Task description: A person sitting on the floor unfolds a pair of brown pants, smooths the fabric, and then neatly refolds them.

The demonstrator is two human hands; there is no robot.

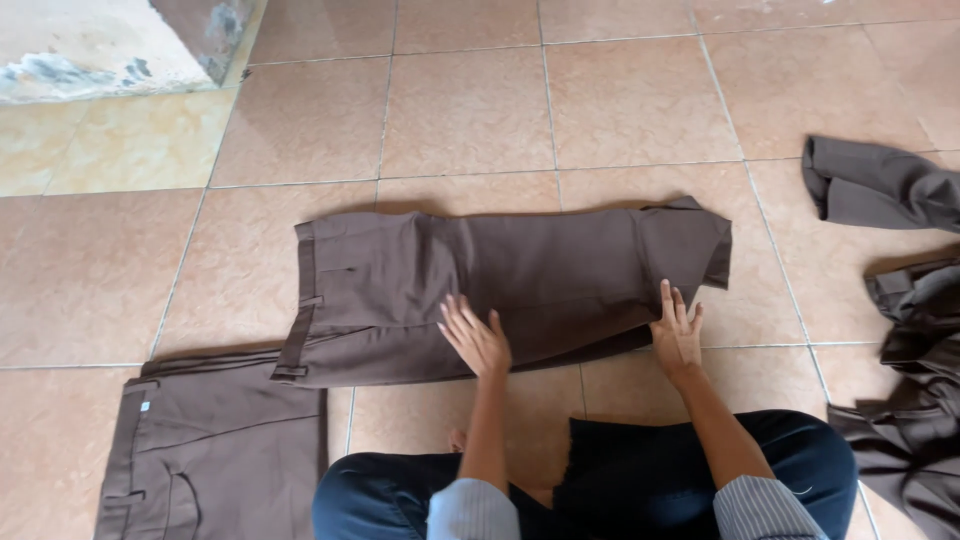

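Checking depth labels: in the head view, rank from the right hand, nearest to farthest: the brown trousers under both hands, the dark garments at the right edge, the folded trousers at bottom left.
1. Brown trousers: centre, under the right hand, touching.
2. Dark garments: right edge, crumpled on the tiles.
3. Folded trousers: bottom left, beyond the left hand.

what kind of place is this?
Likely a home or small workshop floor: glossy tan tiled floor, a worn wall base, brown trousers folded under both hands, more garments piled nearby.
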